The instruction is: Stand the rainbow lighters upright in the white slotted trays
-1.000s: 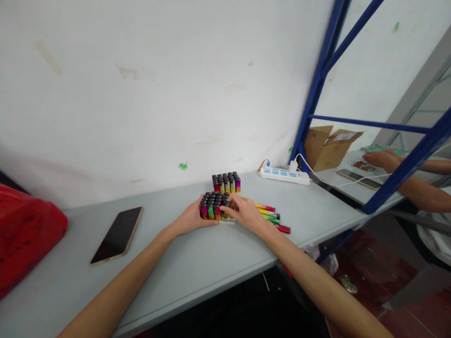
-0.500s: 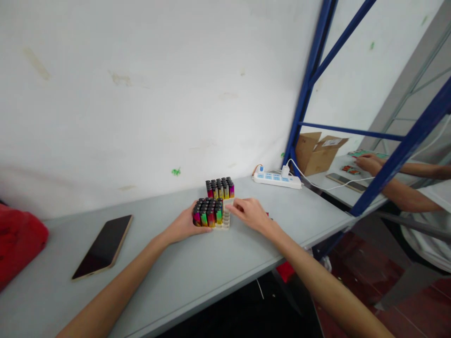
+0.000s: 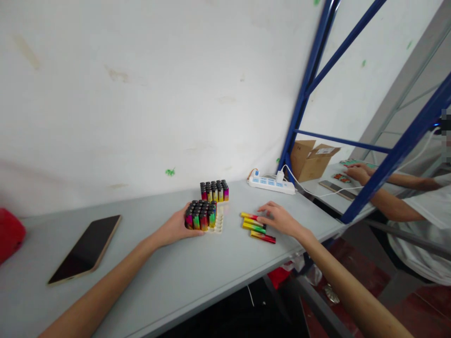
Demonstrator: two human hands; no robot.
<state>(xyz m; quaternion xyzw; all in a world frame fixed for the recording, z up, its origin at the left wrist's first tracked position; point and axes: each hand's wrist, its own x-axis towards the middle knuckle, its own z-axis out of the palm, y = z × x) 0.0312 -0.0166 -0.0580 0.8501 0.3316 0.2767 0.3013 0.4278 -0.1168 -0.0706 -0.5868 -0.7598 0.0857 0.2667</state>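
Note:
My left hand (image 3: 177, 226) is curled round the left side of a block of upright lighters (image 3: 200, 216) with black tops and bright, mixed-colour bodies. They stand in a white slotted tray (image 3: 219, 221), whose right-hand slots show bare. My right hand (image 3: 280, 218) is over several loose lighters (image 3: 254, 226) lying flat on the table. Its fingers are apart, with the thumb close to the upper lighters; whether it touches one I cannot tell. Nearest the table's front edge lies a yellow-and-red lighter (image 3: 263, 236). Behind the tray stands a second block of upright lighters (image 3: 214, 191).
A phone (image 3: 86, 249) lies at the left, beyond it a red bag (image 3: 10, 237). A white power strip (image 3: 272, 183) sits by the wall near a blue rack post (image 3: 299, 108). Past the rack are a cardboard box (image 3: 312, 159) and another person's hands (image 3: 359, 172).
My right hand has left the tray and moved right, to the loose lighters, and its fingers have spread. My left hand stays round the upright lighters. The view has shifted slightly.

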